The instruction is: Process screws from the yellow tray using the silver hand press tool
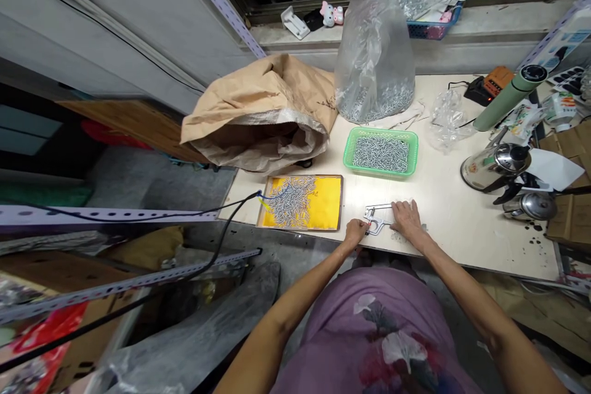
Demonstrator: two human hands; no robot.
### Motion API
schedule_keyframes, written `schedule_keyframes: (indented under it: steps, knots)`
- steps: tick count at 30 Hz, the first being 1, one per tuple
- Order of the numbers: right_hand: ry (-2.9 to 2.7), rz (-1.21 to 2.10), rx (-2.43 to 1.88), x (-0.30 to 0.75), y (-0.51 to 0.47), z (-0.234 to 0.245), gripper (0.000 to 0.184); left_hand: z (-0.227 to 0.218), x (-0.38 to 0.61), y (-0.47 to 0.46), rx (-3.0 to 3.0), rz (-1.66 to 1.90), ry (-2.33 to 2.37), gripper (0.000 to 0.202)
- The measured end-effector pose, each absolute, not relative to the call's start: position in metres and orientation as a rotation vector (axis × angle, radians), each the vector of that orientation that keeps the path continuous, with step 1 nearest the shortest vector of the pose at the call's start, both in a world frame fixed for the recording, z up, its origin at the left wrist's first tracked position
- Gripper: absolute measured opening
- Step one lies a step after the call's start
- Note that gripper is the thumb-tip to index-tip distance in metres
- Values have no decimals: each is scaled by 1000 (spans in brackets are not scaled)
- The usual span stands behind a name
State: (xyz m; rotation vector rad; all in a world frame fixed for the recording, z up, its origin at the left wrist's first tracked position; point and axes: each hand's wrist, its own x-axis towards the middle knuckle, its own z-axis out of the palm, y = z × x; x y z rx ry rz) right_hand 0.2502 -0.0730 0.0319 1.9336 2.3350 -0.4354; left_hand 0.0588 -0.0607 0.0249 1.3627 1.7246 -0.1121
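Note:
A silvery metal frame-like piece (377, 226) with a long thin arm lies on the pale tabletop near its front edge. My left hand (356, 231) is closed at its left end, where a small spot of red shows by the fingertips. Over on the other side, my right hand (407, 219) has its fingers bent down onto the right ends of the piece. To the left, a shallow tray with a yellow bottom (329, 204) holds a heap of small silvery screws or pins (290, 202). Behind the hands, more of them fill a green plastic basket (348, 166).
A large brown paper sack (268, 92) and a clear plastic bag of metal pieces (376, 68) stand at the back. Right lie a green flask (505, 101), a steel kettle (492, 166) and a small pot (530, 206). A black cable (226, 228) hangs across the left.

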Motion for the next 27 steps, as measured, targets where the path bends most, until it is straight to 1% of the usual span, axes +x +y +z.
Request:
schedule_keyframes:
  steps: [3,6,8,11,12,14,15,17,21,22,25,27]
  knots:
    - [2326,-445,1947,247,-77,32,53,27,56,-70,1479,-69,1760,20]
    - [2315,-458,1952,243,-81,35,48,27,62,-77,1865,77,1670,18]
    - [2307,-454,1958,242,-83,38,47,26,73,-75,2126,112,1470,30]
    - [2317,-444,1939,244,-87,42,52,24,94,-62,2351,9,1213,54]
    - [2322,-433,1935,246,-88,42,56,24,101,-57,2394,-43,1160,59]
    - [2326,-392,1950,250,-92,43,61,24,109,-48,2464,-156,1079,62]
    - [2324,-370,1965,251,-93,42,61,25,111,-45,2497,-209,1047,60]
    - [2322,-345,1979,253,-96,40,53,27,111,-43,2551,-297,1001,51]
    - [2326,-382,1924,251,-100,38,17,29,108,-46,2571,-372,973,26]
    - [2319,-400,1908,250,-100,38,14,28,108,-47,2565,-382,976,21]
    - [2278,-467,1881,248,-98,41,23,26,109,-48,2541,-405,994,17]
    - [2240,-510,1872,247,-95,44,25,23,111,-47,2521,-400,999,16]
